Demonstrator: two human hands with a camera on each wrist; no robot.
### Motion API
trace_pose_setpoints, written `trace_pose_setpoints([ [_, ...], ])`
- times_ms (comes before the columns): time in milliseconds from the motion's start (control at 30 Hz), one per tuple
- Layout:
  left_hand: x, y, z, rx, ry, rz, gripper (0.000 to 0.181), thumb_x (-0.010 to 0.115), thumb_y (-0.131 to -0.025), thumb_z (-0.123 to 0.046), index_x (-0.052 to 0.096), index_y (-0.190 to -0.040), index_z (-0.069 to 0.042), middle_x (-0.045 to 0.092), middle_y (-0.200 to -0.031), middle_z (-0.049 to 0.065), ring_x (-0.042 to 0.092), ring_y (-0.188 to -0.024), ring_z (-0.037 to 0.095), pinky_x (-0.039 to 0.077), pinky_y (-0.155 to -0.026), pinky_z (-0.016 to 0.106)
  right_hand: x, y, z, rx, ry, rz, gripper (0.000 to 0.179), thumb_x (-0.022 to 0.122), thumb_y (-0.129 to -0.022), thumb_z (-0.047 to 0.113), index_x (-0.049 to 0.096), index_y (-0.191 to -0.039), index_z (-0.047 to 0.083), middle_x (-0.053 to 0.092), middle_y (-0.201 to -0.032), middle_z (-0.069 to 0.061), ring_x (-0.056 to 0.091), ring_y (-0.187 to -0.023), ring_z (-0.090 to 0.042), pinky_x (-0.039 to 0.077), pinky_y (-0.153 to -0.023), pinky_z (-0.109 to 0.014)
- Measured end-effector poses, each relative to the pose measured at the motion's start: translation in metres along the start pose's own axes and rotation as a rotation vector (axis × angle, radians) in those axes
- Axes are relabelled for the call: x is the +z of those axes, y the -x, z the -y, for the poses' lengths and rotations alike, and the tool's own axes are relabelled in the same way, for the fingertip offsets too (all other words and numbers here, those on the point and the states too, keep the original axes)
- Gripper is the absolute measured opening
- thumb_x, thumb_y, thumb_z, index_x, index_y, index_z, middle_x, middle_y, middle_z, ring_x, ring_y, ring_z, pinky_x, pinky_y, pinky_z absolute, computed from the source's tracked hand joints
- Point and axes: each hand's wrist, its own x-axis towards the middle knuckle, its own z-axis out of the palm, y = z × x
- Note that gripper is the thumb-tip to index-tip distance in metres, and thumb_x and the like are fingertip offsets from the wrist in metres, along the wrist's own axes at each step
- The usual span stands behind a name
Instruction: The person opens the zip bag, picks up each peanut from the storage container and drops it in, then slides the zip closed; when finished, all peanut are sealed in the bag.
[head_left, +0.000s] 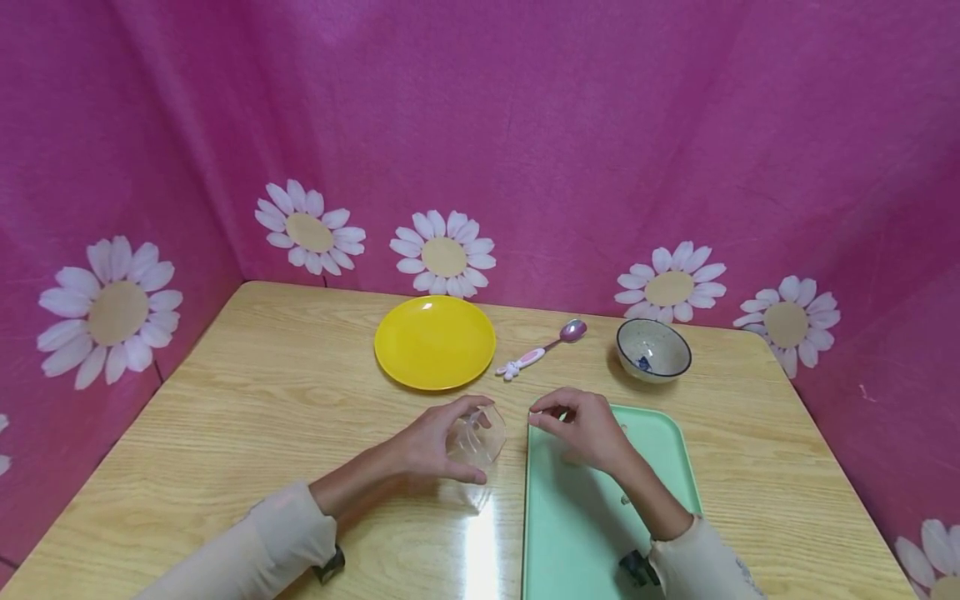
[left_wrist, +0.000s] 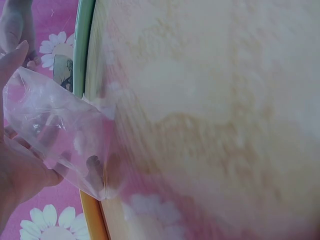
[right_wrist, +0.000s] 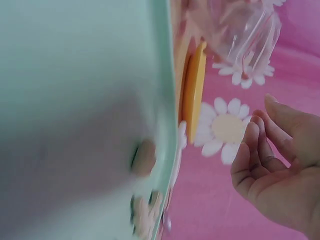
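Yellow plate (head_left: 435, 343) far side of table. Left hand (head_left: 438, 437): thumb and fingers spread wide around a clear container (head_left: 482, 440), in front of plate, left of tray. Container see-through, colourless, glossy highlights, tilted; contents: can't tell. Pink spoon (head_left: 534, 357) right of plate. Right hand (head_left: 588, 427): fingers bent, thumb near fingertips, narrow gap; can't tell if anything's pinched. Under it, green tray (head_left: 558, 542) with small brown pieces (right_wrist: 144, 159). Speckled bowl (head_left: 654, 337), dark rim, blue mark inside.

- left sleeve (head_left: 288, 533): pale beige, kinda wrinkly
- right sleeve (head_left: 697, 560): same beige, plus some faint greyish marks
- small black gadgets (head_left: 328, 565) poking out by both cuffs (head_left: 321, 525)
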Motion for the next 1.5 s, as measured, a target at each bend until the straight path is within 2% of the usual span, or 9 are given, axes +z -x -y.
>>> trace_pose_setpoints([
  [167,0.000,0.001,0.000,0.000,-0.011,-0.009,0.089,0.085,-0.067,-0.033,0.038,-0.141,-0.018,0.060,-0.120,0.000,0.051,-0.117,0.015,0.039,-0.105,0.043,-0.014,-0.004,-0.017,0.037,0.006,-0.026,0.020,0.072,-0.084,0.018,0.072,-0.100,0.007,0.069,-0.090,-0.004,0.058,-0.077,-0.013,0.050,-0.067,-0.023],
  [433,-0.002,0.002,-0.003,-0.032,0.000,0.005,0.089,0.084,-0.069,-0.031,0.036,-0.142,-0.017,0.058,-0.124,0.005,0.049,-0.120,0.019,0.036,-0.107,0.046,-0.036,-0.007,-0.046,0.030,0.068,-0.068,0.020,0.070,-0.085,0.015,0.070,-0.101,0.004,0.070,-0.098,-0.009,0.062,-0.081,-0.017,0.051,-0.068,-0.023],
  [600,-0.004,0.002,-0.003,-0.045,0.008,0.012,0.088,0.083,-0.070,-0.031,0.036,-0.142,-0.017,0.058,-0.125,0.005,0.048,-0.120,0.020,0.036,-0.107,0.047,-0.042,-0.011,-0.059,0.050,0.109,-0.066,0.019,0.070,-0.085,0.012,0.070,-0.101,0.003,0.070,-0.098,-0.011,0.063,-0.086,-0.021,0.054,-0.072,-0.030],
  [700,-0.004,0.003,-0.002,-0.035,0.007,0.008,0.087,0.084,-0.069,-0.030,0.037,-0.142,-0.017,0.058,-0.124,0.005,0.049,-0.120,0.020,0.036,-0.107,0.047,-0.041,-0.015,-0.065,0.057,0.129,-0.059,0.015,0.070,-0.084,0.010,0.071,-0.098,0.003,0.070,-0.094,-0.011,0.063,-0.085,-0.021,0.053,-0.072,-0.032],
  [933,-0.003,0.002,-0.001,-0.034,0.017,0.010,0.087,0.084,-0.069,-0.030,0.037,-0.142,-0.018,0.058,-0.123,0.000,0.049,-0.119,0.018,0.037,-0.107,0.046,-0.034,-0.024,-0.076,0.071,0.207,-0.028,0.006,0.071,-0.082,0.006,0.074,-0.088,0.006,0.071,-0.084,-0.007,0.059,-0.075,-0.015,0.048,-0.065,-0.024],
  [1233,-0.001,0.001,0.001,-0.031,0.012,0.002,0.088,0.085,-0.069,-0.030,0.037,-0.142,-0.017,0.059,-0.121,-0.001,0.051,-0.118,0.017,0.037,-0.106,0.045,-0.025,-0.024,-0.072,0.115,0.203,-0.007,0.006,0.072,-0.081,0.005,0.074,-0.086,0.004,0.072,-0.084,-0.008,0.058,-0.072,-0.013,0.050,-0.064,-0.026],
  [1500,-0.002,0.001,0.000,-0.041,0.021,0.006,0.087,0.084,-0.069,-0.030,0.038,-0.141,-0.017,0.059,-0.120,-0.001,0.051,-0.116,0.017,0.039,-0.105,0.045,-0.020,-0.024,-0.070,0.131,0.217,-0.005,0.005,0.071,-0.082,0.006,0.074,-0.085,0.004,0.071,-0.082,-0.007,0.056,-0.071,-0.014,0.047,-0.065,-0.025],
])
